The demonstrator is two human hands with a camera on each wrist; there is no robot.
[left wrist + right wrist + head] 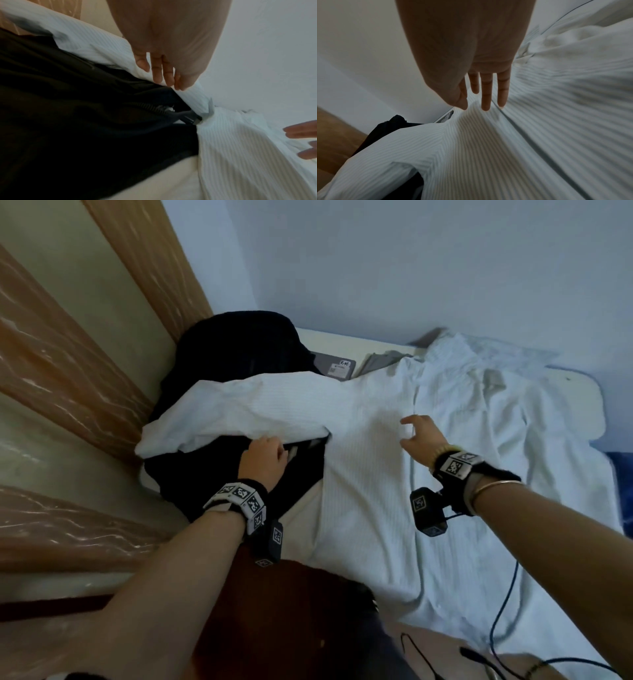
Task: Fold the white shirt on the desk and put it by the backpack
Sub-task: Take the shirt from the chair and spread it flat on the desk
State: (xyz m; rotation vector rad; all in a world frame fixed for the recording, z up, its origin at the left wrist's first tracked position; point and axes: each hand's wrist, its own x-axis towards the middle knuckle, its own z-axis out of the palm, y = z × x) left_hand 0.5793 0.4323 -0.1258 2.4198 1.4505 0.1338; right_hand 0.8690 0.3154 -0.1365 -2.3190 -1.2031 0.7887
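Note:
The white ribbed shirt (376,474) lies spread over the desk (579,392). Its left sleeve (239,412) is draped across the black backpack (239,350) at the desk's left end. My left hand (270,450) is over the backpack at the sleeve's lower edge. In the left wrist view its nearly straight fingers (157,73) lie against that hem (193,93). My right hand (411,433) hovers open over the shirt's chest. Its spread fingertips (485,105) are at the cloth beside the front seam (530,142).
A grey flat device with a label (337,368) and a grey cloth (383,359) lie behind the shirt by the wall. Wood-patterned panels (51,371) close the left side. A blue cable (503,611) runs over the shirt's lower right.

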